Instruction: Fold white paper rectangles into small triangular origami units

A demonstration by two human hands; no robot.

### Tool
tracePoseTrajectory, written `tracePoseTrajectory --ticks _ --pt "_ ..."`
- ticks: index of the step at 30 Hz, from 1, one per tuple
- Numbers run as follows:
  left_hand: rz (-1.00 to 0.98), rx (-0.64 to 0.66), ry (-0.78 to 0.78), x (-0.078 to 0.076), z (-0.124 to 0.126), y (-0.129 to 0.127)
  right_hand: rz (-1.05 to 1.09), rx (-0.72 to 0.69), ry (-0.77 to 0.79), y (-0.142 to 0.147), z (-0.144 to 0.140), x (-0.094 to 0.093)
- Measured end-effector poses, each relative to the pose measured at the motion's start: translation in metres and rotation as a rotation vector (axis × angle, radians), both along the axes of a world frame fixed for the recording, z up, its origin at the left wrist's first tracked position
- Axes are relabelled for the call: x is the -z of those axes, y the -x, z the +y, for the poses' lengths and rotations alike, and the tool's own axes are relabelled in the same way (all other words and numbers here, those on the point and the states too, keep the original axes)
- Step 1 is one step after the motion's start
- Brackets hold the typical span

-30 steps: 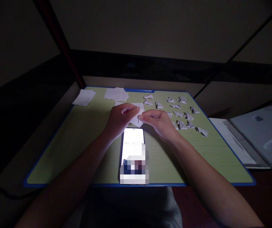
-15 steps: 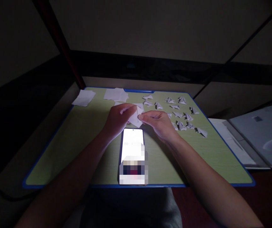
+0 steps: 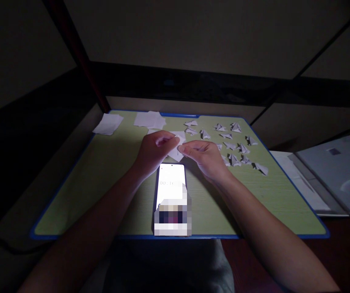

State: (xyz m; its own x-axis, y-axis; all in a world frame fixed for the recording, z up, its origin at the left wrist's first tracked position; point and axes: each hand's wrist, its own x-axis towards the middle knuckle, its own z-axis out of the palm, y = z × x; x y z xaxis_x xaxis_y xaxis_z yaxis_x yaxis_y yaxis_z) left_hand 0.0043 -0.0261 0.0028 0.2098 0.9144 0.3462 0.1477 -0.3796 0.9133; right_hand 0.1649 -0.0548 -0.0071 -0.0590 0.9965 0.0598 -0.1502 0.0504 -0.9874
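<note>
A small white piece of folded paper (image 3: pixel 176 154) is held between my hands above the middle of the table, a dark crease line running down it. My left hand (image 3: pixel 159 147) is closed on its upper left part, thumb and fingers pinching near the top. From the right, my right hand (image 3: pixel 203 154) pinches its edge between thumb and index finger. Just below the hands lies a lit phone (image 3: pixel 171 179) with timer digits on its screen; its lower part is blurred out. White paper behind my hands is partly hidden by them.
Several folded paper pieces (image 3: pixel 233 159) are spread over the right side of the green table (image 3: pixel 80 195). Paper stacks lie at the back left (image 3: pixel 108 124) and back middle (image 3: pixel 148 119). A pale flat box (image 3: pixel 336 171) stands beyond the table's right edge.
My left thumb has shifted slightly down and right over the paper's top, covering more of it. Both hands keep their pinch, and the phone's digits have changed.
</note>
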Motion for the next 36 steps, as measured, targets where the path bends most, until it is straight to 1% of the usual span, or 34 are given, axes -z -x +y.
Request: tracePoseTrajectory --ticks 5,8,13,21,24,27,32,36 --pt "-0.015 -0.033 0.001 -0.0012 0.0004 -0.0015 -0.088 0.027 -0.059 -0.0011 0.0006 -0.0007" --pt "-0.027 -0.044 0.000 0.0001 0.0021 -0.0011 -0.122 0.051 -0.063 -0.0016 0.0014 -0.0002" --pt "-0.032 -0.073 -0.006 0.0002 0.0019 -0.0015 -0.166 0.052 -0.076 -0.0029 0.0025 0.0019" --pt "-0.024 -0.073 -0.025 0.0007 0.0018 -0.0018 -0.189 0.049 -0.074 -0.0032 0.0021 -0.0002" --pt "-0.022 -0.074 -0.045 0.0012 0.0022 -0.0009 -0.202 0.054 -0.099 -0.0030 0.0017 -0.0008" --pt "-0.026 -0.079 -0.032 0.0003 0.0022 0.0001 -0.225 0.054 -0.112 -0.0039 0.0015 -0.0010" --pt "-0.020 -0.108 -0.037 -0.0003 0.0027 0.0008 -0.258 0.046 -0.126 -0.0057 0.0018 -0.0005" --pt "-0.019 -0.102 -0.057 0.0002 0.0031 0.0014 -0.244 0.043 -0.123 -0.0060 0.0032 0.0013"
